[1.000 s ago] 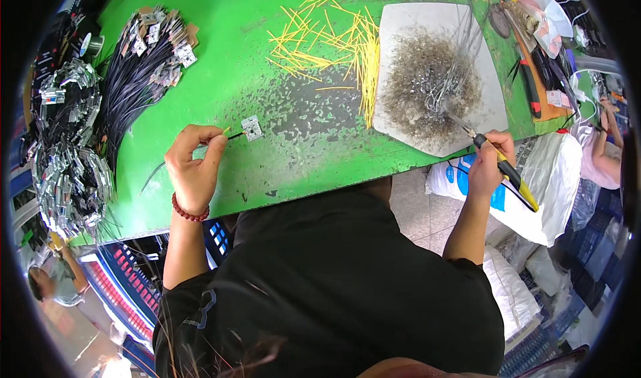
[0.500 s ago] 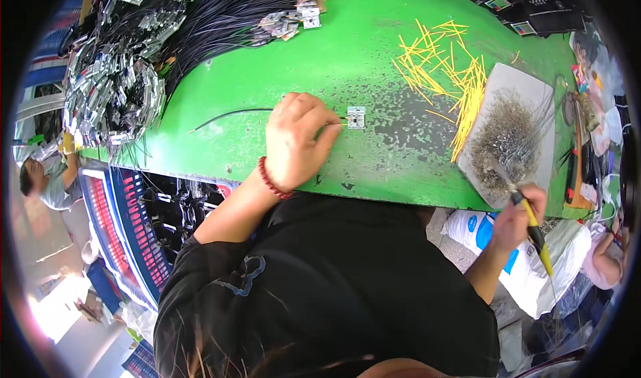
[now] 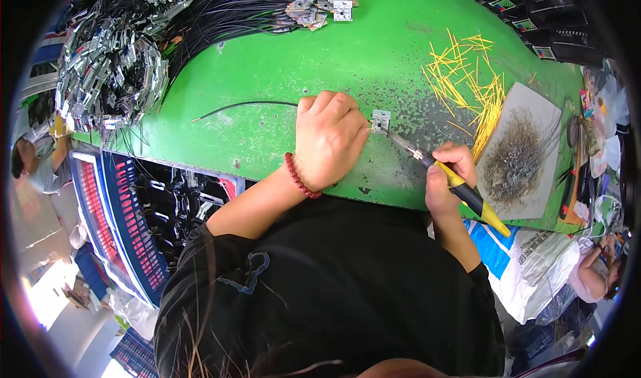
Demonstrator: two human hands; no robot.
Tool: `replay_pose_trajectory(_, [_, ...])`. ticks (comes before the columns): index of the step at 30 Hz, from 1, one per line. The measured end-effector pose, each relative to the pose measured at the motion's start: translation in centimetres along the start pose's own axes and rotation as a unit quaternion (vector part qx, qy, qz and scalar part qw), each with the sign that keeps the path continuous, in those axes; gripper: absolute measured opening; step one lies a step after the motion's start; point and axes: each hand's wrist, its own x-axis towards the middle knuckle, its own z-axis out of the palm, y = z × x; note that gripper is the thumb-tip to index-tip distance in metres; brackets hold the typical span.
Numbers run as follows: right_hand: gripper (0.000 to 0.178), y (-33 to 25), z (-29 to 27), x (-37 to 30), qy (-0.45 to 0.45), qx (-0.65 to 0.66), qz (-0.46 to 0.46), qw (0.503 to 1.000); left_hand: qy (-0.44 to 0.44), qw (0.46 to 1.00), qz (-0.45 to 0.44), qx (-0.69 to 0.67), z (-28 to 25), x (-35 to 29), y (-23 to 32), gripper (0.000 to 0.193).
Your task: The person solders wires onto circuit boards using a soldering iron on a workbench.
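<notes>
My left hand, with a red bead bracelet at its wrist, lies closed on the green bench and pinches a black cable. The cable's free end trails off to the left. Just past my left fingertips a small white circuit board lies flat. My right hand is wrapped round a yellow and black soldering iron. Its metal tip reaches the board's lower edge, close to my left fingers; whether it touches is too small to tell.
Yellow sticks or wires are heaped right of the board, beside a grey pad covered in dark residue. Black cables with boards and a silvery pile of parts fill the far left. White sacks stand below the bench's right edge.
My right hand has brought the soldering iron left, from the grey pad to the circuit board. My left hand still pinches the cable. The whole view has shifted slightly.
</notes>
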Motion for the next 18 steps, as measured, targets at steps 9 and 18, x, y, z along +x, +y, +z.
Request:
replay_pose_trajectory(9, [0.018, 0.07, 0.2, 0.34, -0.017, -0.038, -0.013, 0.999, -0.002, 1.0, -0.007, 0.004, -0.08, 0.07, 0.09, 0.012])
replay_pose_trajectory(18, [0.017, 0.17, 0.22, 0.63, -0.031, -0.06, -0.025, 0.997, 0.003, 1.0, -0.002, 0.008, 0.04, 0.27, 0.03, 0.012])
